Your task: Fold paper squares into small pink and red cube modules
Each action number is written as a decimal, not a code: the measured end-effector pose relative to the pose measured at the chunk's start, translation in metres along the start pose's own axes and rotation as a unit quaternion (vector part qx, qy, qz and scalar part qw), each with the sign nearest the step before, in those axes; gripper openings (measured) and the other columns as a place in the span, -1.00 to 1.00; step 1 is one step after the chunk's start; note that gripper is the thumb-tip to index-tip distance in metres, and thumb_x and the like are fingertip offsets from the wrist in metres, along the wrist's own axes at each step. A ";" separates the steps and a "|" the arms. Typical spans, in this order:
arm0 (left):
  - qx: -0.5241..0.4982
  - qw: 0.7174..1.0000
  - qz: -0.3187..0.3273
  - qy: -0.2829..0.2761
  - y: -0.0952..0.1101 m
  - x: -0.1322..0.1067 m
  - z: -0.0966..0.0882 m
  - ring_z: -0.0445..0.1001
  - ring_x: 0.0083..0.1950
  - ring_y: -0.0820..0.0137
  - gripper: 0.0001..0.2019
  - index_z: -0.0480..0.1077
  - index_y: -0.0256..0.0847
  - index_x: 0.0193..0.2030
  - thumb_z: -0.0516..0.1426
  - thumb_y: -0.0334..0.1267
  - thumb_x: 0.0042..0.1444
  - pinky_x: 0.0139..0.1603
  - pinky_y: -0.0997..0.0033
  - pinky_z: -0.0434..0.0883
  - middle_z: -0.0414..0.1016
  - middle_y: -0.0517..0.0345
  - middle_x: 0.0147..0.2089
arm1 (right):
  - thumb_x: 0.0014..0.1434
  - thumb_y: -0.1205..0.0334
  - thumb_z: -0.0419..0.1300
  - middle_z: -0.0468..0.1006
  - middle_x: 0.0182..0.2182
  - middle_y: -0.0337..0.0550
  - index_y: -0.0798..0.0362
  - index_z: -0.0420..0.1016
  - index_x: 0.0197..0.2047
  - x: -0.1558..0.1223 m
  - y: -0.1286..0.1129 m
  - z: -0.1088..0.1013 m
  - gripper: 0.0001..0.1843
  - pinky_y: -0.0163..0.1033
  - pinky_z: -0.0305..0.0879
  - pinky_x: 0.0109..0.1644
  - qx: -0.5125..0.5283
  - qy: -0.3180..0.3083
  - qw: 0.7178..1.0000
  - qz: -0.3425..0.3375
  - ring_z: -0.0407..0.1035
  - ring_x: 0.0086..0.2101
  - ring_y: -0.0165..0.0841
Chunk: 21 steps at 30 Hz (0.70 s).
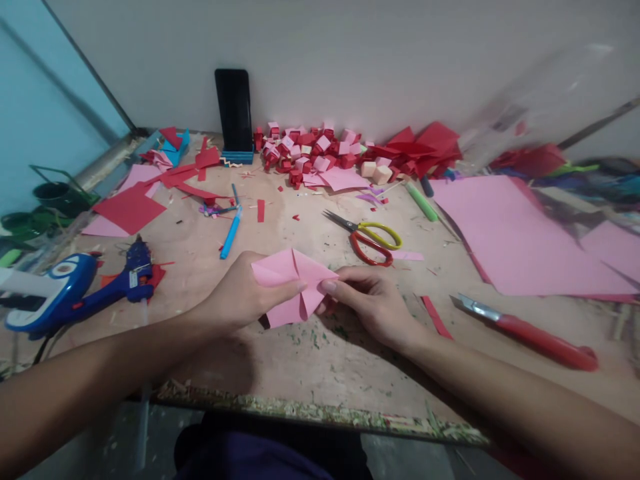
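Centrally, one folded pink paper (285, 270) is being held above the workbench (290, 217), between both hands and nearer the bench's front edge than the wall. Left hand (240, 293): thumb lying flat across the upper face, fingers going out of sight behind, the grip closing on the paper's left part. Right hand (367, 303): thumb and forefinger closing in a pinch on the right-hand corner, the other fingers curling beneath. Edges: the front rim, crusted with scraps, is running crosswise just below the forearms; bare wood is lying between it and the paper. Beyond the hands, open room is reaching toward a heap of small pink and red cubes (310, 153) by the wall. Bounding that room: a blue pen (231, 235) on the left; scissors (355, 227), lying near the right hand, blades aiming far and left. Farther out, a blue glue gun (137, 277) is flanking the left forearm, a red-handled cutter (540, 340) the right. Orientation: one paper corner is pointing right, into the pinch; a crease is running from far side to near; the outline is looking nearly even, its long axis remaining uncertain.
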<state>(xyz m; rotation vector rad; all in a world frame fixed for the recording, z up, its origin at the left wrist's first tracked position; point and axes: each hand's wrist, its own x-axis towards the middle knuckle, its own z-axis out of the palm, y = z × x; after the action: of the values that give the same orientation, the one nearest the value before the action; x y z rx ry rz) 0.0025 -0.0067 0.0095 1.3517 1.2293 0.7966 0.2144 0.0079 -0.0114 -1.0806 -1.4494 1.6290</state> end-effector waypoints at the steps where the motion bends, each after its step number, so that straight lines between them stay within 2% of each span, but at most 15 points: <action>1: -0.002 1.000 -0.002 -0.002 0.001 0.000 0.000 0.66 -0.18 0.23 -0.70 0.62 -0.33 -0.05 0.30 -0.23 0.11 -0.28 0.42 0.54 0.71 -0.03 -0.14 | 0.16 0.10 0.41 0.62 -0.53 -0.12 0.10 0.66 -0.45 0.000 0.000 0.000 -0.74 -0.29 0.34 -0.42 -0.004 0.000 1.000 -0.003 0.42 -0.51 -0.41; 7: 0.008 1.000 -0.002 -0.001 0.002 -0.001 0.000 0.66 -0.17 0.22 -0.71 0.62 -0.32 -0.05 0.30 -0.25 0.10 -0.28 0.42 0.55 0.71 -0.03 -0.14 | 0.14 0.06 0.42 0.62 -0.54 -0.13 0.07 0.67 -0.47 0.000 0.000 -0.001 -0.72 -0.28 0.34 -0.44 -0.029 0.010 1.000 -0.003 0.42 -0.51 -0.39; 11: 0.006 1.000 0.007 0.010 0.000 -0.001 -0.001 0.66 -0.21 0.24 -0.74 0.63 -0.32 -0.10 0.30 -0.24 0.10 -0.31 0.44 0.54 0.71 -0.01 -0.19 | 0.12 0.07 0.44 0.62 -0.52 -0.15 0.06 0.68 -0.42 0.001 0.002 -0.001 -0.77 -0.29 0.33 -0.44 0.003 0.010 1.000 -0.008 0.42 -0.51 -0.40; 21: 0.012 1.000 0.006 0.015 -0.002 0.001 -0.001 0.64 -0.24 0.24 -0.73 0.63 -0.34 -0.14 0.30 -0.20 0.08 -0.33 0.43 0.53 0.70 -0.02 -0.23 | 0.25 0.03 0.34 0.62 -0.51 -0.12 0.07 0.64 -0.45 0.002 0.006 -0.007 -0.67 -0.25 0.36 -0.37 0.012 -0.017 1.000 -0.013 0.43 -0.49 -0.37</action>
<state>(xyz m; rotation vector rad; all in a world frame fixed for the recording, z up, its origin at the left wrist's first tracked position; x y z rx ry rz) 0.0009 -0.0060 0.0078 1.3722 1.2594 0.8152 0.2201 0.0115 -0.0183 -1.0204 -1.4565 1.6499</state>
